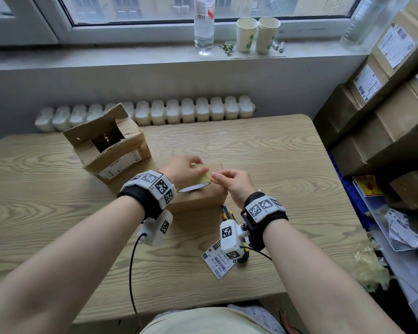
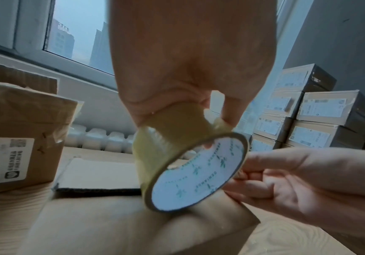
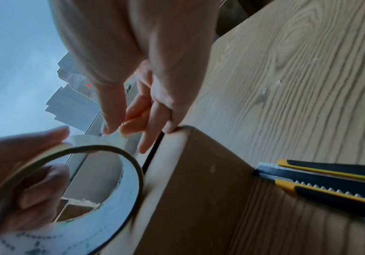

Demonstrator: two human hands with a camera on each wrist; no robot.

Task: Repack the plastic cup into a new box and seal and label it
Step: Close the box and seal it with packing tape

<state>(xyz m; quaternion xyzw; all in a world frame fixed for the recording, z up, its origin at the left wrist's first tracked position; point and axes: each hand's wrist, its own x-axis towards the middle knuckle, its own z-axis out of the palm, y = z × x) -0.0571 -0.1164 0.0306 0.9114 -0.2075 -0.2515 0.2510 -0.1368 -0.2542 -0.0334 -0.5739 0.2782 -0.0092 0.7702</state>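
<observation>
Sealing stage: the left hand (image 1: 184,171) grips the tape roll (image 2: 190,165) above the closed new box (image 1: 198,201) on the counter (image 1: 287,165), the right hand (image 1: 232,186) pinches its free end beside that grip — cup presumably inside, unseen; taping and label (image 1: 216,260) remain.

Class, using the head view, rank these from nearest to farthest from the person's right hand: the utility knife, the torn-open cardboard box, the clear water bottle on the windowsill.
1. Yellow-and-black utility knife: just below the right hand, beside the closed box.
2. Torn-open brown cardboard box: far left on the table.
3. Clear plastic water bottle: on the windowsill, beyond the table.
</observation>
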